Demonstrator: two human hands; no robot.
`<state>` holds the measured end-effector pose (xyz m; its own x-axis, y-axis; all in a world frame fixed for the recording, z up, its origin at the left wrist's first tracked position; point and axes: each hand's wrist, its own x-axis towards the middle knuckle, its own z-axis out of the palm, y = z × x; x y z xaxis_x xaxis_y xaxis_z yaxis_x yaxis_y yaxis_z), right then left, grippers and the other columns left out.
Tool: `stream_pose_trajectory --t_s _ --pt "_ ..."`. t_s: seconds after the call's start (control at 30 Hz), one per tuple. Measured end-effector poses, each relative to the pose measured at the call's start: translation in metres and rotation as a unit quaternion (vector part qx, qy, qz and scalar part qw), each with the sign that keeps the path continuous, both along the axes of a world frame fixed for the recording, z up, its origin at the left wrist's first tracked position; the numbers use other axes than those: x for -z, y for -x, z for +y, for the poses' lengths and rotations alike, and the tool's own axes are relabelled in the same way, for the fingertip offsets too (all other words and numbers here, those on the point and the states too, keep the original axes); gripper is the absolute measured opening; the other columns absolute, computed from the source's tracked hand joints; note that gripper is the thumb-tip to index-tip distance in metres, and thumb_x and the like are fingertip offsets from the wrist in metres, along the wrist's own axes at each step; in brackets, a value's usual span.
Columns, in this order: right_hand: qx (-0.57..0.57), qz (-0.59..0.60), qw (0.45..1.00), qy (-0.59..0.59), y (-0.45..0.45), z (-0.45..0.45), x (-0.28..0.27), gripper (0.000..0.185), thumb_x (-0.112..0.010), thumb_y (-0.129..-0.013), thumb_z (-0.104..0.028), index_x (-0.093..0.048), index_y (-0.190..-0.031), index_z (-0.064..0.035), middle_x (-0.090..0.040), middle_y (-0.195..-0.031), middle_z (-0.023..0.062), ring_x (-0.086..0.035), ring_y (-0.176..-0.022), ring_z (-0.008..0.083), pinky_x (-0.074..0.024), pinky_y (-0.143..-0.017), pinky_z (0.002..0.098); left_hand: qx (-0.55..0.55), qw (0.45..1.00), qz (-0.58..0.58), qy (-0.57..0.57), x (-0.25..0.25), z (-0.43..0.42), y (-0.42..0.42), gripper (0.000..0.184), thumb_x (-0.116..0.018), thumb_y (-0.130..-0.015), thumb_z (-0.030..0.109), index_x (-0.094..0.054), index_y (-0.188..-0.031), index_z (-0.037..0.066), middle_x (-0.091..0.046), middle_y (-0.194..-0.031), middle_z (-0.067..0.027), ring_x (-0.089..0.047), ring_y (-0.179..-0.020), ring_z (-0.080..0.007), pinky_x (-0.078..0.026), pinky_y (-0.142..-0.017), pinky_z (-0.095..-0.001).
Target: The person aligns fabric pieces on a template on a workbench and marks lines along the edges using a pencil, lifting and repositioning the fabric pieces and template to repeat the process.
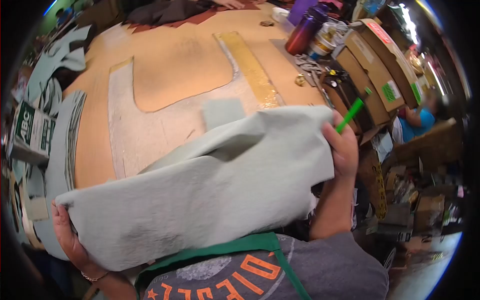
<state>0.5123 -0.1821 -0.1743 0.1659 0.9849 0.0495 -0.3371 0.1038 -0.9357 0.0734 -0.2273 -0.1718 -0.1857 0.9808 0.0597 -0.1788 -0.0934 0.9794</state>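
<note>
The grey cloth [215, 195] spans lengthwise over the surface's [175, 65] near side, left hand [64, 227] pinching one end, right hand [343, 150] grasping the other plus a green pen [351, 114].

Apparently a workshop for cutting leather or fabric. Broad wooden worktable [165, 35] with a large U-shaped pattern piece [145, 125] lying on it; stacks of cut grey-green sheets [65, 135] along the left edge; dark and reddish-brown material [165, 15] at the far edge; cardboard boxes [370, 65], small tools [332, 80] and crowded clutter [415, 200] to the right.
</note>
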Motion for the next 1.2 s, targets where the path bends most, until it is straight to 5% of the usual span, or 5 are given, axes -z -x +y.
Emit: stream_pose_trajectory --t_s 0.17,0.43,0.63,0.83,1.2 --pt "-0.094 0.097 0.990 0.030 0.021 0.134 0.019 0.016 -0.053 -0.081 -0.003 -0.050 -0.094 0.0066 -0.058 -0.080 0.0120 -0.060 -0.071 0.0199 -0.0513 -0.063 0.0320 0.035 0.985 -0.113 0.123 0.046 0.159 0.092 0.032 -0.046 -0.088 0.020 -0.050 -0.108 -0.004 -0.054 -0.110 -0.0141 -0.053 -0.099 -0.0230 -0.042 -0.087 -0.0334" --pt "-0.060 0.004 0.978 -0.201 0.045 0.211 -0.072 0.022 -0.058 -0.078 -0.013 -0.054 -0.098 -0.0056 -0.061 -0.090 0.0140 -0.060 -0.080 0.0251 -0.0476 -0.071 0.0373 0.020 0.999 -0.015 -0.029 -0.126 0.225 0.144 0.036 -0.046 -0.088 0.026 -0.049 -0.113 -0.001 -0.053 -0.112 -0.0101 -0.052 -0.102 -0.0202 -0.042 -0.088 -0.0320" --pt "-0.056 0.009 0.994 -0.090 0.042 0.129 -0.002 0.023 -0.057 -0.078 -0.003 -0.055 -0.099 0.0043 -0.059 -0.088 0.0094 -0.057 -0.076 0.0143 -0.0469 -0.070 0.0267 -0.018 0.998 -0.023 0.047 -0.006 0.143 0.109 0.037 -0.045 -0.087 0.026 -0.049 -0.112 -0.001 -0.053 -0.111 -0.0115 -0.051 -0.101 -0.0215 -0.040 -0.089 -0.0337" --pt "-0.015 -0.487 0.872 0.046 -0.017 0.103 0.137 0.034 -0.064 -0.073 -0.011 -0.054 -0.100 0.0062 -0.061 -0.086 0.0109 -0.057 -0.077 0.0177 -0.0446 -0.070 0.0278 -0.095 0.970 -0.094 0.201 0.129 0.054 0.049 0.044 -0.056 -0.083 0.020 -0.039 -0.120 0.004 -0.053 -0.105 -0.0086 -0.053 -0.096 -0.0209 -0.043 -0.082 -0.0322" --pt "-0.023 -0.314 0.946 0.081 -0.030 0.059 0.107 0.029 -0.064 -0.072 -0.008 -0.053 -0.096 0.0049 -0.059 -0.081 0.0067 -0.054 -0.071 0.0104 -0.0434 -0.065 0.0232 0.048 0.982 0.133 0.128 0.083 0.008 -0.006 0.071 -0.060 -0.065 -0.002 -0.027 -0.128 -0.003 -0.047 -0.111 -0.0119 -0.049 -0.101 -0.0197 -0.039 -0.088 -0.0305"
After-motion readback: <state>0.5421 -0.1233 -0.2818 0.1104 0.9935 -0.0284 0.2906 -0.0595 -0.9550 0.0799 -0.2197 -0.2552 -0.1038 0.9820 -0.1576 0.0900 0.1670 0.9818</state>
